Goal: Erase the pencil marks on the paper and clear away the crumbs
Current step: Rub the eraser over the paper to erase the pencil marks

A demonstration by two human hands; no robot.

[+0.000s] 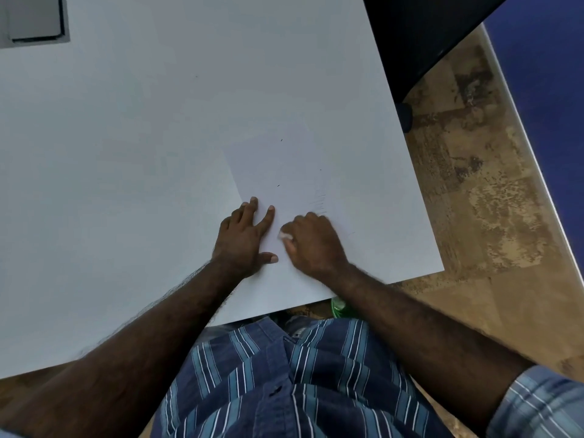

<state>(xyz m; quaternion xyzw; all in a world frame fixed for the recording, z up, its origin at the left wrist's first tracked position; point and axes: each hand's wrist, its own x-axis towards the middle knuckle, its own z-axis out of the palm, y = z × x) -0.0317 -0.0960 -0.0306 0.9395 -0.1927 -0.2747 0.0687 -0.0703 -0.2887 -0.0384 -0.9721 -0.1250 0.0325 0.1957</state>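
Your left hand (245, 240) lay flat, fingers spread, pinning the paper (303, 184) to the desk (126, 153). Your right hand (313, 245) had its grip closed on the eraser (286, 236). Faint pencil marks (319, 203) and dark crumbs (281, 140) remained, so erasing seemed unfinished.

A white sheet of paper (303, 172) lies on the white table (126, 153) near its right edge, and the left hand (245, 240) rests flat on the sheet's left edge with fingers spread and straight. Just beside it, the right hand (313, 240) curls round a white eraser (285, 236) pressed to the paper, with faint pencil marks (319, 202) showing just beyond its knuckles (a few dark specks, perhaps crumbs, dot the sheet farther up). A grey recessed panel (34, 18) sits in the table's far left corner, a black chair (423, 42) stands past the far right edge over mottled brown flooring (474, 184), and the person wears a blue striped shirt (284, 384).
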